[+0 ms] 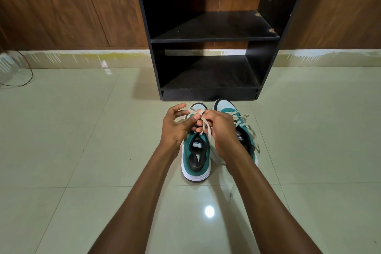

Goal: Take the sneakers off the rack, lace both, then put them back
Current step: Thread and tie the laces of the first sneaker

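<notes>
Two teal sneakers with white soles stand side by side on the tiled floor in front of the black rack (214,37), toes toward it. Over the left sneaker (195,161), my left hand (177,126) and my right hand (218,128) meet, each pinching part of its beige lace (207,130), which crosses between my fingers. My hands hide the shoe's eyelets and tongue. The right sneaker (228,107) sits partly under my right wrist, with its laces (246,117) lying loose over its top and side.
The rack has two shelves, an upper one and a lower shelf (210,76), both bare. Wood-panelled wall (61,6) runs behind it. A thin red cable (28,68) lies on the floor at the far left. Glossy tiles (82,150) surround the shoes.
</notes>
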